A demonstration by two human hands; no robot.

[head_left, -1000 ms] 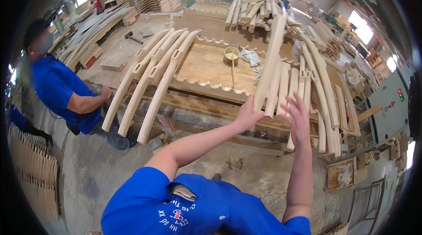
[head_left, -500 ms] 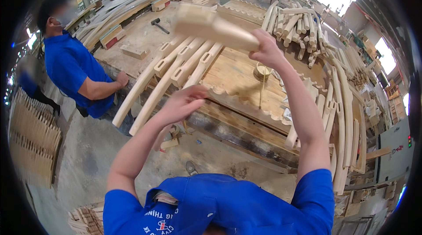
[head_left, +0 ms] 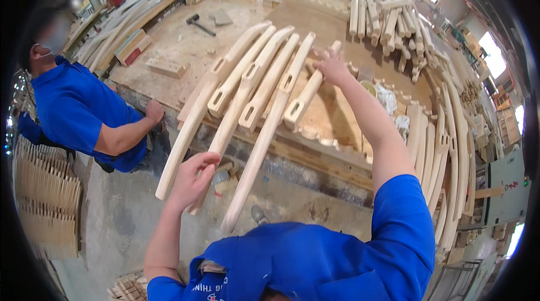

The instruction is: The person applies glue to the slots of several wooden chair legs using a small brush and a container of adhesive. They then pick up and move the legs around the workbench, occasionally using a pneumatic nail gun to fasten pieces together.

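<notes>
My right hand is at the far end of a short slotted wooden piece, its fingers over the piece. This piece lies at the right of a slanting row of pale wooden parts on the workbench. Beside it runs a long curved wooden leg with a slot, its near end jutting past the bench edge. Farther left, other long legs alternate with short slotted pieces. My left hand hovers over the near end of the middle leg, thumb and fingers apart, with nothing in it.
A co-worker in blue stands at the left, one hand at the bench edge. A hammer and a wooden block lie on the workbench. Piled wooden parts lie at the far right; more long legs line the right side.
My right hand has brought the slotted piece down from the air to the right end of the row. My left hand has moved left and toward me.
</notes>
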